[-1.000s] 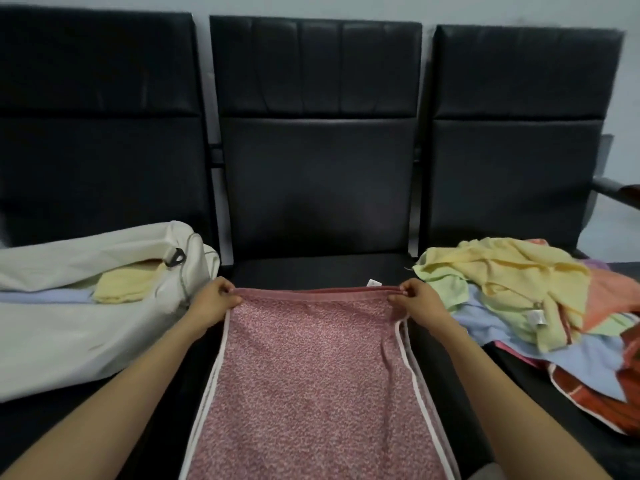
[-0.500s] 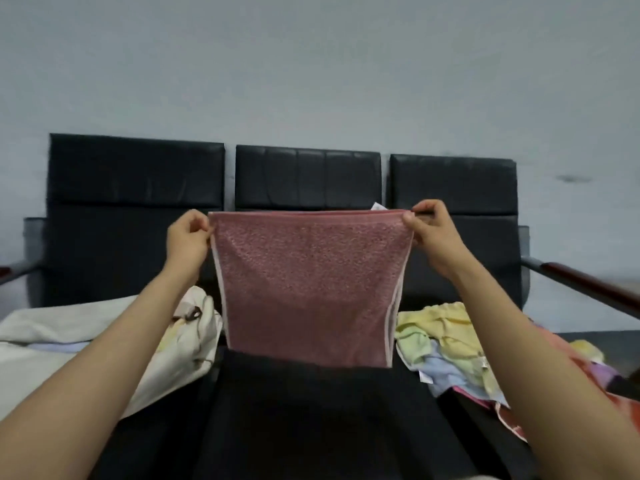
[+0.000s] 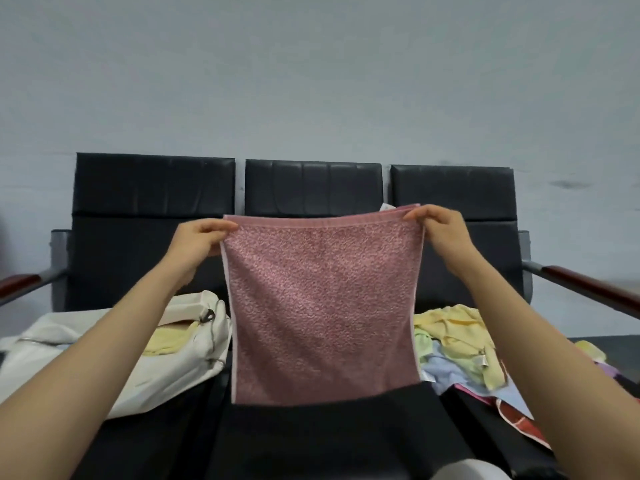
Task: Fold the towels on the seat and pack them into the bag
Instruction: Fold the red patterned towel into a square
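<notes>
Plain grey wall (image 3: pixel 311 81) behind black padded three-seat bench (image 3: pixel 152 188). On its left seat, cream canvas bag (image 3: pixel 166 372). Above its middle seat, left hand (image 3: pixel 197 244), soft limp pink terry towel (image 3: pixel 322 306), right hand (image 3: pixel 443 230): fingers (image 3: pixel 221 226) clamped on top corners. Best gripped there.

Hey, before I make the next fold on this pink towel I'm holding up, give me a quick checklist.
1. Left hand pinches one top corner of the pink towel: ok.
2. Right hand pinches the other top corner: ok.
3. Towel hangs flat, no bunching: ok.
4. Middle seat bare where visible, for laying it down: ok.
5. White bag lies open-mouthed on the left seat, yellow towel inside: ok.
6. Room left in the bag: cannot tell.
</notes>
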### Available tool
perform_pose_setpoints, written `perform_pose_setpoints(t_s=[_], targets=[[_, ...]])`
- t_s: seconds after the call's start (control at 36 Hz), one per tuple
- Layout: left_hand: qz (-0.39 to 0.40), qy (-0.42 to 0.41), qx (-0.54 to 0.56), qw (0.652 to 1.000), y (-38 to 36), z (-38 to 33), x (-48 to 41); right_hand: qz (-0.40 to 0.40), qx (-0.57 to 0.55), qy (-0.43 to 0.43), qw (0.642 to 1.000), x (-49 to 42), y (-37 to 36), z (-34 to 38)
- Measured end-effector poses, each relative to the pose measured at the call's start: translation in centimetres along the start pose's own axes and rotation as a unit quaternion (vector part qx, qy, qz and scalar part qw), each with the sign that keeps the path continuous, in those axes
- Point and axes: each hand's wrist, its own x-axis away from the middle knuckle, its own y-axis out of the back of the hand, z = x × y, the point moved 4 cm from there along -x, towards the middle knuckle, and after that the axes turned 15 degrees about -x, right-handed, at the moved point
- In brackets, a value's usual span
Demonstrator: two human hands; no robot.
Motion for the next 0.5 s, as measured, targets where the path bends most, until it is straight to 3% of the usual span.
perform_pose_setpoints(t_s=[0.33, 0.42, 0.5], targets=[[0.058, 0.077, -0.09, 0.991, -3.2, 5.8, -1.6, 0.071, -0.022, -0.176, 0.981, 0.3, -1.5, -7.8], [-0.009, 0.051, -0.103, 0.993, -3.7, 6.5, -2.2, 0.057, -0.051, -0.184, 0.98, -0.3, -1.8, -9.4], [-0.064, 0.022, -0.074, 0.995, -3.9, 5.7, -3.0, 0.024, -0.073, -0.138, 0.987, -1.6, -1.7, -9.9]])
